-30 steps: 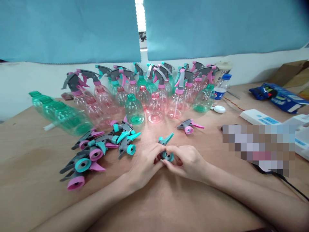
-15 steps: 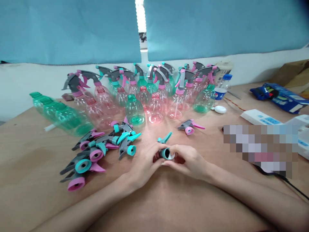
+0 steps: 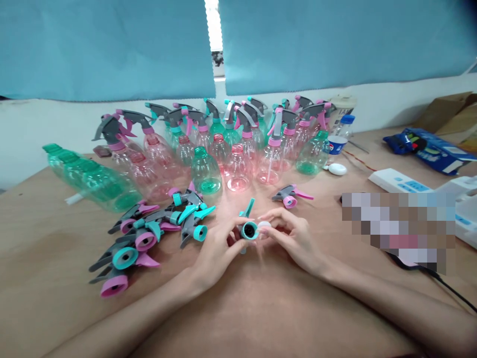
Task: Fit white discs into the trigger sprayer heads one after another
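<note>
My left hand grips a grey spray head with a teal collar and teal trigger, its open collar turned toward me. My right hand pinches a small white round piece right beside that collar. Both hands hover just above the wooden table, near its middle. A pile of loose spray heads in grey, teal and pink lies to the left of my left hand. One loose pink-and-grey spray head lies just beyond my right hand.
Several pink and green clear bottles, some capped with spray heads, stand in rows at the back. A stack of green bottles lies on its side at left. White devices, a blue packet and a black cable sit at right.
Both hands have risen a little and the spray head has tipped so its collar faces me. The small white piece now shows in my right fingers beside the collar.
</note>
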The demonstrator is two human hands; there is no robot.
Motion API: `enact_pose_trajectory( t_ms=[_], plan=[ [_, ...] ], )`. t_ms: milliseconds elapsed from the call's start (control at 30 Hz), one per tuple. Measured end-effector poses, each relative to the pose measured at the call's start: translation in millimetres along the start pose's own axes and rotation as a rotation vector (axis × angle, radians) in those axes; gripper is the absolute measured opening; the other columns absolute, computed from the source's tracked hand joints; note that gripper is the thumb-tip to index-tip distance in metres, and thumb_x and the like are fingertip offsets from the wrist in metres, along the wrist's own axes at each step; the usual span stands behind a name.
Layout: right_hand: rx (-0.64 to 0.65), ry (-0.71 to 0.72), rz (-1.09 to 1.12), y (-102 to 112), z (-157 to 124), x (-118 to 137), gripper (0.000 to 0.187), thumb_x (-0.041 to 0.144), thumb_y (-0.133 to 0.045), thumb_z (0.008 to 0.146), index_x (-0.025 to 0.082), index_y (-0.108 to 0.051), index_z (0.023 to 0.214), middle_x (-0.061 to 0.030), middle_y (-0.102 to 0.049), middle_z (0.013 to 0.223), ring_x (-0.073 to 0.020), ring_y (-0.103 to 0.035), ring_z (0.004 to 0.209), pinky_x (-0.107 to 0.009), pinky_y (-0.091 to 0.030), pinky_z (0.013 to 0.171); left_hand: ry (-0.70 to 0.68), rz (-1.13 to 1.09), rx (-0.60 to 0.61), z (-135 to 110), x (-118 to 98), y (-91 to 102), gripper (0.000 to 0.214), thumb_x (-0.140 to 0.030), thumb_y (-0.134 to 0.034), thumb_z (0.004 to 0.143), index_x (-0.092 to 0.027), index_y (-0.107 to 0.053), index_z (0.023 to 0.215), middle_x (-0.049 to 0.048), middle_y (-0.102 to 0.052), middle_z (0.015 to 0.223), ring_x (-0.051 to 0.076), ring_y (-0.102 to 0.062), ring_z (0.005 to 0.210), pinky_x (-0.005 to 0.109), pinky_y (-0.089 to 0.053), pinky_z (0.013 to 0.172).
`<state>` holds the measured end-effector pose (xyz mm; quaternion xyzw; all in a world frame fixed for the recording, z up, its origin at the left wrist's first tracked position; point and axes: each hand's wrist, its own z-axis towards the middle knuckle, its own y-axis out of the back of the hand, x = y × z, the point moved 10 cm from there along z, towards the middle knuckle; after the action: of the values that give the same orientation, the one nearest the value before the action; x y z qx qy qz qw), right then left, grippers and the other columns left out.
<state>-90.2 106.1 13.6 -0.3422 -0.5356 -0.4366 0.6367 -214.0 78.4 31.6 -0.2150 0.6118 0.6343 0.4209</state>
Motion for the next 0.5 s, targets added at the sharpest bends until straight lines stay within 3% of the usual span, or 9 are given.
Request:
enact_pose_trajectory(
  t_ms=[233, 500],
  plan=[
    [-0.045, -0.162, 0.105, 8, 4, -13, 0.031, 0.044, -0.072, 0.07, 0.016, -0.06, 0.074, -0.0016, -0.067, 0.069, -0.0161, -0.068, 0.066, -0.028, -0.059, 0.059, 0.009, -0.043, -0.021, 1, 0, 2.4, 0.026, -0.017, -0.063, 0.081, -0.021, -0.061, 0.106, -0.0017, -0.065, 0.082, 0.011, -0.056, 0.061, 0.022, -0.046, 0.055],
    [-0.01, -0.161, -0.003, 8, 2, -11, 0.033, 0.048, -0.065, 0.077, 0.017, -0.056, 0.073, -0.0002, -0.064, 0.063, -0.0151, -0.066, 0.059, -0.026, -0.056, 0.054, 0.018, -0.061, -0.004, -1, 1, -0.9, 0.023, -0.018, -0.064, 0.081, -0.022, -0.061, 0.103, -0.0029, -0.064, 0.081, 0.01, -0.057, 0.061, 0.022, -0.046, 0.057]
  ],
)
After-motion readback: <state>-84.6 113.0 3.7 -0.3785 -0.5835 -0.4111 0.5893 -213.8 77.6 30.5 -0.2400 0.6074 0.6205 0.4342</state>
